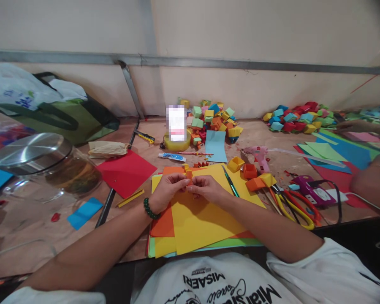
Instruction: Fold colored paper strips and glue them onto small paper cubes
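Both hands meet over a stack of coloured sheets topped by a yellow sheet (pixel 205 223). My left hand (pixel 171 190), below which a green bead bracelet circles the wrist, pinches a small orange paper piece (pixel 189 177). On the other side of that piece, my right hand (pixel 205 188) has its fingers closed on it too. The fingers partly cover the piece, so its shape is unclear. Small folded orange and yellow bits lie just beyond the fingertips. To the right, a green pen-like tool (pixel 231 182) rests on the yellow sheet, near an open yellow paper box (pixel 236 163).
Scissors (pixel 291 207), a pink glue gun (pixel 258 157) and a purple device (pixel 315 192) lie right. Paper cubes (pixel 213 120) are piled behind. A glass jar (pixel 66 171), red sheet (pixel 126 173) and green bag (pixel 79 120) stand left. Another person's hand (pixel 372 181) is at far right.
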Motion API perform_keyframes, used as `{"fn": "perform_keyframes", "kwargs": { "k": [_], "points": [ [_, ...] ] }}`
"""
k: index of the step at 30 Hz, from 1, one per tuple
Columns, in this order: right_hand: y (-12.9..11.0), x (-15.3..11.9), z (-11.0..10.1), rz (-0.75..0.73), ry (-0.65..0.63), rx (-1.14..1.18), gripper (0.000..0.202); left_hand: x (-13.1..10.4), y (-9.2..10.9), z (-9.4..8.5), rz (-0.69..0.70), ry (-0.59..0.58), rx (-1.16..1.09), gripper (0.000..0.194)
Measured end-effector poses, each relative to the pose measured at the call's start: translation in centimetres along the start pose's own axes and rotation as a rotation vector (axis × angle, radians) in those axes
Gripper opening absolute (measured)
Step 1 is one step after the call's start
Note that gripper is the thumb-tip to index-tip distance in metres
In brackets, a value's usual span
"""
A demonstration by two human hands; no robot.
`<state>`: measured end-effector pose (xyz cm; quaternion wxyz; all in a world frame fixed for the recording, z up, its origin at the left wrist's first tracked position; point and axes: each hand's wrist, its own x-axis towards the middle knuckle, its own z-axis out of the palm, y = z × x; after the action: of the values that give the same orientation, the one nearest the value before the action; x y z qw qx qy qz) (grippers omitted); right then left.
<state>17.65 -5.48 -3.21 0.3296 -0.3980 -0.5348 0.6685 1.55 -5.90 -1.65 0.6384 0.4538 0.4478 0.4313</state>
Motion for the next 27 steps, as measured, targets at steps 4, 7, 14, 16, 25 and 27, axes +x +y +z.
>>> {"fn": "perform_keyframes", "kwargs": {
  "k": [4,7,14,16,25,27],
  "points": [
    [-0.26,-0.09,0.10,-0.033,-0.007,-0.037,0.050,0.13,0.02,-0.04,0.010,-0.012,-0.004,0.039],
    [-0.33,-0.07,0.14,-0.048,-0.007,-0.061,0.051,0.18,0.13,-0.16,0.005,-0.015,0.009,0.041],
    [0.19,0.13,0.23,-0.091,-0.015,-0.077,0.050,0.02,0.35,-0.23,0.082,0.005,0.116,0.040],
    [0.30,0.13,0.22,-0.098,-0.016,-0.069,0.049,-0.03,0.38,-0.15,0.101,0.004,0.122,0.041],
    [0.55,0.08,0.27,-0.127,0.015,-0.041,0.045,-0.26,0.25,0.19,0.147,0.056,0.129,0.040],
    [0.49,0.03,0.32,-0.125,0.018,-0.033,0.045,-0.29,0.24,0.23,0.145,0.055,0.122,0.039]
  ]
}}
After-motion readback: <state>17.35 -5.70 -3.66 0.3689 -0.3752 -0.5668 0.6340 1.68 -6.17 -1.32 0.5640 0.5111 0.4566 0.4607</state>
